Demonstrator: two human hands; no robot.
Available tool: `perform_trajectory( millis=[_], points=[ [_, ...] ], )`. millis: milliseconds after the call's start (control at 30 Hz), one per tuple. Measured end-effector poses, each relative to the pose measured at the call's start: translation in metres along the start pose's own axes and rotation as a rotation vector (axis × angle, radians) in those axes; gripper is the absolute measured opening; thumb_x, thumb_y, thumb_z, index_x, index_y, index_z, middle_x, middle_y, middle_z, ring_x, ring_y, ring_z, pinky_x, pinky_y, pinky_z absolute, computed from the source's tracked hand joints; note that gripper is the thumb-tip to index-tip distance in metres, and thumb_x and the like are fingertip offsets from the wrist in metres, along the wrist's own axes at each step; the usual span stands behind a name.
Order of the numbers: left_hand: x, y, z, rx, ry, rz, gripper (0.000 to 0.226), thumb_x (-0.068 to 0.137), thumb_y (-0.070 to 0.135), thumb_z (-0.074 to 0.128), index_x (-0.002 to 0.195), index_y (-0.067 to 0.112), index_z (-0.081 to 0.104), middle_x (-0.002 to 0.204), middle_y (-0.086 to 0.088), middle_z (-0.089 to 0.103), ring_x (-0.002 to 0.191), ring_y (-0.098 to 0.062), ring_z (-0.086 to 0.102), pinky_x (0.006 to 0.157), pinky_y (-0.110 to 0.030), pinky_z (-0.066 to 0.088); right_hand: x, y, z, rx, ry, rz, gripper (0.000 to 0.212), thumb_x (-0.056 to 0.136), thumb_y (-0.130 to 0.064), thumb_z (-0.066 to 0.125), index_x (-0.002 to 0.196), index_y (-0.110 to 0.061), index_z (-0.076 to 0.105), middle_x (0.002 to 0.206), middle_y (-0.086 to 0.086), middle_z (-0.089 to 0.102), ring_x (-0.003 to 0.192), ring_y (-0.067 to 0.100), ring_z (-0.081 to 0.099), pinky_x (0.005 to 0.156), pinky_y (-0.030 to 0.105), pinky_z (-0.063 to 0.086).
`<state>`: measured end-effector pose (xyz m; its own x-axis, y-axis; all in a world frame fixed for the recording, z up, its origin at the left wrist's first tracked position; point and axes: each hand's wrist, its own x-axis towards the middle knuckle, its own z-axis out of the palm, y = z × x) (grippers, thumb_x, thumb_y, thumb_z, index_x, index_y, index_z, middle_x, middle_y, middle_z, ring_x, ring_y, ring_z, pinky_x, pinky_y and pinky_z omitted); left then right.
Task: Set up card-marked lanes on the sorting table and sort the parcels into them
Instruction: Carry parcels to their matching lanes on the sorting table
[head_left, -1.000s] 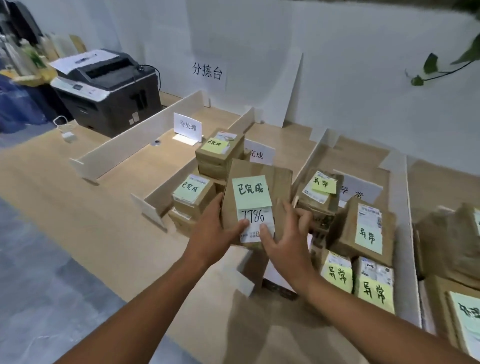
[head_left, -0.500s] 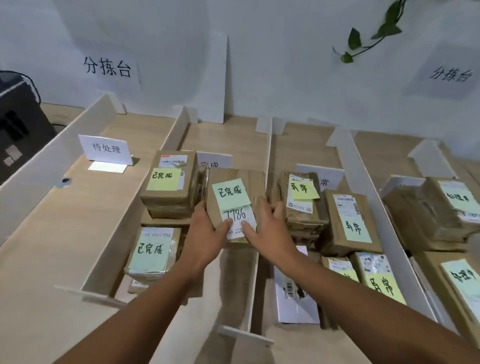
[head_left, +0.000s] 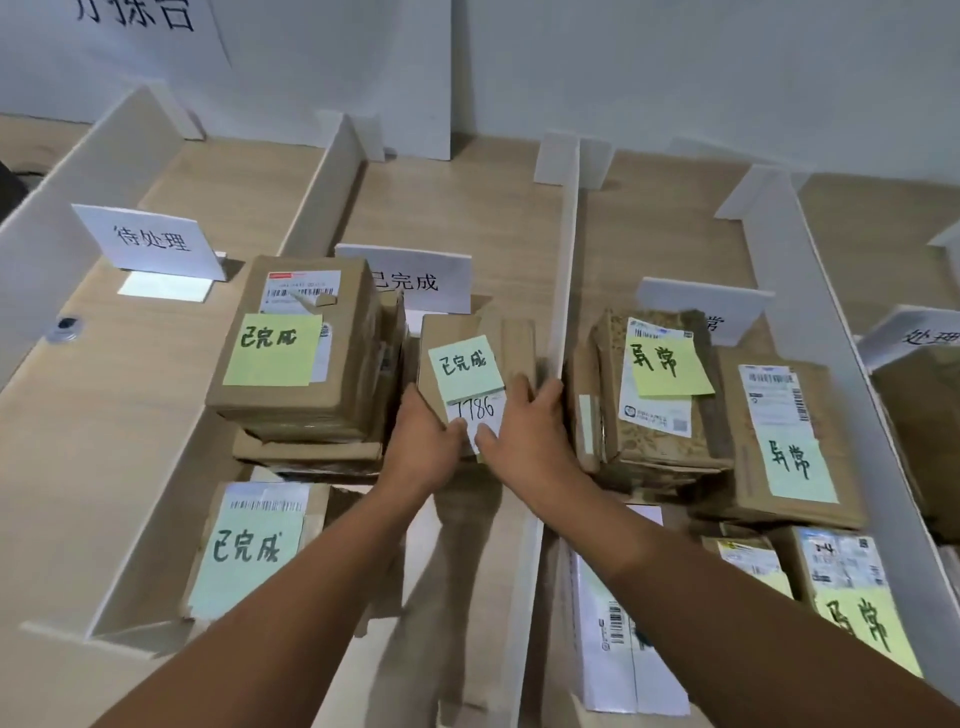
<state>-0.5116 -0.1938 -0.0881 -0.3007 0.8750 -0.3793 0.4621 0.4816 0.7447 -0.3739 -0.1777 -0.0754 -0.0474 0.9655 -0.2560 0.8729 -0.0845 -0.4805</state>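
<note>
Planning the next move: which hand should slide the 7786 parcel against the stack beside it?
Probably right: the right hand grips the 7786 parcel on its divider side; the left hand sits between it and the stack.

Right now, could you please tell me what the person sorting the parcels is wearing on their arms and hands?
The left forearm and right forearm are uncovered as far as the frame shows, with no sleeve in view. The left hand and right hand wear no gloves. No watch, bracelet or ring shows on the wrists or the visible fingers.
</note>
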Motion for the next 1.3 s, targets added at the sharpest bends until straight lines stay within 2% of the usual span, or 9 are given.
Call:
perform_trajectory(
  millis=[100, 300, 400, 533, 667, 767, 900, 1100, 1300],
  points=[
    [0.013, -0.011, 0.01, 0.028, 0.006, -0.038, 0.047, 0.092, 0.014, 0.065, 0.132, 0.019, 0.04, 0.129, 0.005, 0.062, 0.098, -0.008, 0.055, 0.061, -0.011, 0.036, 0.01, -0.005, 0.016, -0.057, -0.053, 0.051, 0.067, 0.092, -0.037, 0.068, 0.14, -0.006, 0.032, 0.135, 0.016, 0.026, 0.125, 0.036, 0.041, 0.095, 0.04, 0.047],
    [0.013, -0.007, 0.011, -0.002, 0.029, -0.02, 0.037, 0.092, 0.012, 0.065, 0.122, 0.02, 0.044, 0.134, 0.0, 0.062, 0.112, -0.016, 0.06, 0.086, -0.032, 0.048, 0.018, -0.007, 0.012, -0.069, -0.086, 0.085, 0.069, 0.094, -0.042, 0.064, 0.144, -0.004, 0.033, 0.141, 0.019, 0.026, 0.131, 0.037, 0.034, 0.101, 0.043, 0.044],
    [-0.008, 0.011, -0.002, 0.038, 0.017, 0.106, 0.043, 0.093, 0.014, 0.067, 0.132, 0.016, 0.049, 0.136, -0.003, 0.057, 0.124, -0.022, 0.057, 0.1, -0.044, 0.051, 0.0, -0.012, -0.009, 0.025, -0.048, 0.046, 0.062, 0.095, -0.048, 0.057, 0.14, -0.008, 0.043, 0.138, 0.014, 0.031, 0.129, 0.035, 0.038, 0.098, 0.044, 0.045],
    [-0.054, 0.043, -0.036, 0.184, -0.078, 0.294, 0.06, 0.1, 0.03, 0.062, 0.153, 0.019, 0.038, 0.15, -0.002, 0.048, 0.129, -0.026, 0.053, 0.097, -0.052, 0.054, -0.048, -0.004, -0.062, 0.04, 0.097, -0.08, 0.053, 0.095, -0.047, 0.051, 0.14, -0.018, 0.046, 0.141, 0.006, 0.04, 0.127, 0.029, 0.046, 0.097, 0.042, 0.047],
    [-0.107, 0.079, -0.073, 0.284, -0.137, 0.598, 0.071, 0.096, 0.044, 0.065, 0.157, 0.024, 0.035, 0.16, -0.001, 0.037, 0.147, -0.021, 0.033, 0.119, -0.045, 0.032, -0.122, 0.026, -0.124, -0.05, 0.255, -0.145, 0.063, 0.095, -0.051, 0.053, 0.15, -0.022, 0.041, 0.157, 0.002, 0.036, 0.145, 0.022, 0.029, 0.115, 0.041, 0.035],
    [-0.152, 0.108, -0.077, 0.339, -0.156, 0.782, 0.081, 0.092, 0.062, 0.059, 0.159, 0.028, 0.029, 0.168, -0.002, 0.023, 0.155, -0.023, 0.016, 0.125, -0.045, 0.016, -0.189, 0.054, -0.167, -0.197, 0.345, -0.115, 0.074, 0.095, -0.06, 0.046, 0.158, -0.025, 0.032, 0.165, 0.004, 0.029, 0.153, 0.024, 0.021, 0.123, 0.043, 0.025],
    [-0.21, 0.136, -0.044, 0.414, -0.231, 0.929, 0.091, 0.086, 0.08, 0.047, 0.161, 0.034, 0.021, 0.17, 0.002, 0.014, 0.156, -0.03, 0.006, 0.124, -0.055, 0.012, -0.283, 0.095, -0.206, -0.265, 0.445, 0.003, 0.083, 0.09, -0.069, 0.036, 0.159, -0.024, 0.033, 0.166, 0.006, 0.028, 0.155, 0.028, 0.019, 0.122, 0.051, 0.025],
    [-0.307, 0.16, 0.033, 0.427, -0.372, 1.039, 0.102, 0.073, 0.095, 0.026, 0.16, 0.043, 0.011, 0.17, 0.01, 0.008, 0.157, -0.027, -0.001, 0.122, -0.06, 0.01, -0.397, 0.159, -0.238, -0.311, 0.579, 0.172, 0.073, 0.096, -0.065, 0.047, 0.159, -0.034, 0.029, 0.169, 0.005, 0.021, 0.157, 0.027, 0.012, 0.123, 0.05, 0.019],
    [-0.41, 0.188, 0.118, 0.421, -0.472, 1.077, 0.1, 0.075, 0.094, 0.03, 0.159, 0.044, 0.008, 0.17, 0.01, 0.006, 0.157, -0.028, 0.002, 0.122, -0.059, 0.011, -0.499, 0.242, -0.271, -0.257, 0.678, 0.308, 0.079, 0.091, -0.072, 0.039, 0.16, -0.035, 0.027, 0.169, 0.004, 0.021, 0.156, 0.025, 0.014, 0.125, 0.046, 0.017]
  ],
)
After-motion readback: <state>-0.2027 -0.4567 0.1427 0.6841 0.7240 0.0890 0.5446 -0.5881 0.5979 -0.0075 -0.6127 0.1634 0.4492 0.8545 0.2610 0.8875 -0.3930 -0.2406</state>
